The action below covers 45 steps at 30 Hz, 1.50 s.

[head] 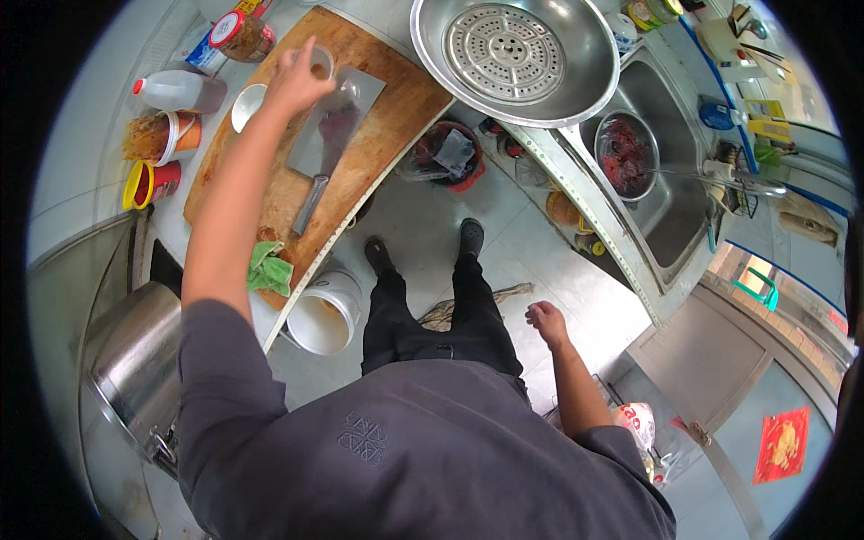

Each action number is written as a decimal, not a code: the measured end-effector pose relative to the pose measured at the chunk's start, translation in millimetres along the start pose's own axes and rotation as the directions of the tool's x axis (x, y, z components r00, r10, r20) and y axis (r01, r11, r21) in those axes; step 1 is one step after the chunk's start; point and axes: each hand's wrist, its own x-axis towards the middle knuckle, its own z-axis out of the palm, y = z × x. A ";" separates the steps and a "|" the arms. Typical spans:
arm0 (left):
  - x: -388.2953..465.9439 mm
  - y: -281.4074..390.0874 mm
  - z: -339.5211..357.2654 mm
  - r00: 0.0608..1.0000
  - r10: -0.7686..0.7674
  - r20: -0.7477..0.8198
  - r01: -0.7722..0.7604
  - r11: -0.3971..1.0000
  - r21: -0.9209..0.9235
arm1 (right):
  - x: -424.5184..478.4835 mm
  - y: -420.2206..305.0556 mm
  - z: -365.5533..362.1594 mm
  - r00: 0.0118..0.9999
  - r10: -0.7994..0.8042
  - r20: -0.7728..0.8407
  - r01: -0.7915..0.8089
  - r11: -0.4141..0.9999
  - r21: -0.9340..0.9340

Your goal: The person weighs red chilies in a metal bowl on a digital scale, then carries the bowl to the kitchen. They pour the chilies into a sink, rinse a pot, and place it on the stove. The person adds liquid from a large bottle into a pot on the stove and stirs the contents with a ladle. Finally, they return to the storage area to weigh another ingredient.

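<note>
My left hand is over the far part of a wooden cutting board, holding a small clear cup between thumb and fingers. Something brownish shows in the cup. Beside the hand a small white bowl rests on the board. A cleaver lies flat there too, its handle towards me and reflections on its blade. Down at my side, over the floor, hangs my right hand, its fingers loosely curled around nothing.
Jars and tubs, including a white plastic jug, line the wall. A green cloth lies on the board's near corner. A large steel steamer pan stands on the counter. Water runs into a bowl of red pieces in the sink. A white bucket stands below.
</note>
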 end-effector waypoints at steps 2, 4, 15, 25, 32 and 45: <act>-53.6 6.3 -31.1 1.000 -0.014 0.017 0.014 1.000 -0.020 | 15.1 -12.8 -3.6 1.000 -0.015 0.019 0.016 0.999 -0.042; -104.1 -23.9 -29.3 0.997 0.051 -0.050 -0.052 0.998 -0.030 | 41.0 -30.5 -17.7 0.999 -0.025 0.048 0.032 0.990 -0.139; -202.2 -73.0 12.7 0.990 -0.137 0.034 0.137 0.991 -0.003 | 100.2 -115.5 -49.7 0.972 -0.234 0.014 0.231 0.947 -0.221; -281.2 -11.6 7.0 0.982 0.072 -0.176 -0.096 0.986 -0.133 | 71.7 -210.7 -329.1 0.703 -0.149 -0.695 0.546 0.739 0.394; -415.6 54.5 50.1 0.802 0.056 0.595 0.202 0.911 -0.358 | 150.7 -243.2 -475.5 0.455 0.216 -0.864 0.545 0.699 0.462; -467.5 -29.9 114.2 0.514 -0.350 0.783 0.789 0.552 -0.271 | 180.0 -221.2 -565.4 0.578 -0.154 -0.802 0.635 0.703 0.322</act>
